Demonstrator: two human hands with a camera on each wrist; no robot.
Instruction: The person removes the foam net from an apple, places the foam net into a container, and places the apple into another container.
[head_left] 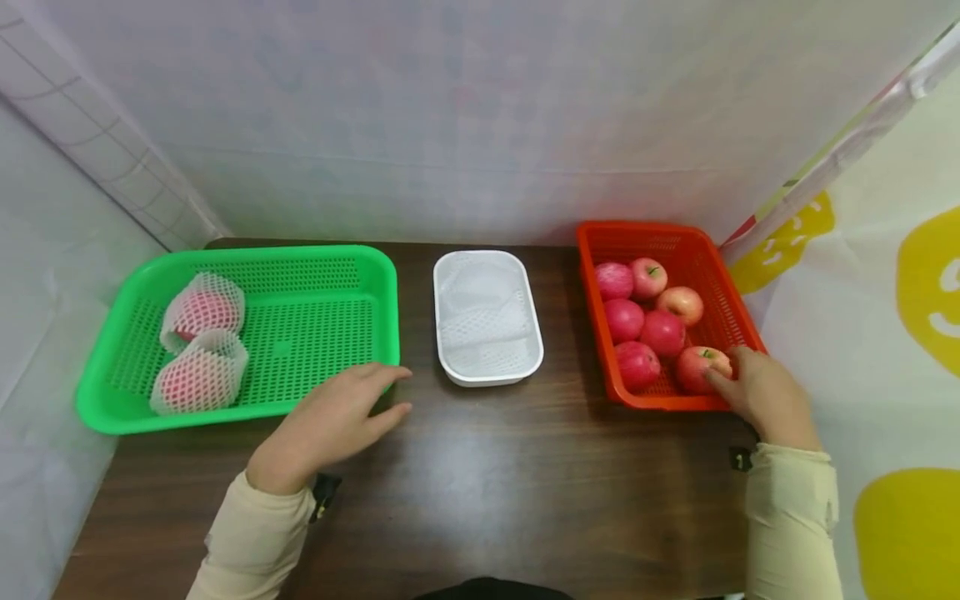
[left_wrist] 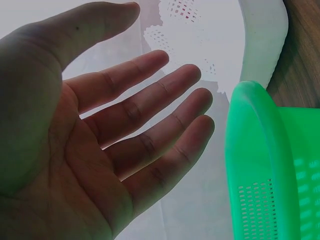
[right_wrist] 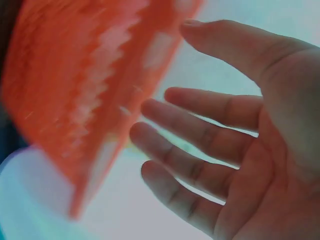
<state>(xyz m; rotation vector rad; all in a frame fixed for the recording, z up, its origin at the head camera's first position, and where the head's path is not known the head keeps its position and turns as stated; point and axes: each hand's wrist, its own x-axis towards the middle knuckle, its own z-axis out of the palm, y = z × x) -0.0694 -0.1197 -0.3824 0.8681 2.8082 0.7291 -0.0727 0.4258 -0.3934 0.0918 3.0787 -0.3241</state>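
My right hand (head_left: 772, 396) reaches over the front right corner of the red basket (head_left: 671, 402), thumb and fingertips right at the nearest apple (head_left: 701, 369). In the right wrist view the fingers (right_wrist: 192, 135) are spread apart, with nothing between them. Several other apples, such as a dark red one (head_left: 663, 333), lie in the same basket. At the front right corner of the green basket (head_left: 318, 258), my left hand (head_left: 330, 421) hovers with relaxed, parted fingers and holds nothing. Two apples in white foam nets, a rear one (head_left: 204, 310) and a front one (head_left: 198, 375), sit in that basket's left end.
Between the baskets stands a white tray (head_left: 490, 379) with white foam nets (head_left: 480, 325) in it. The dark wooden table (head_left: 480, 500) carries everything. A pale cloth wall (head_left: 480, 125) rises behind, and another with yellow shapes stands at the right.
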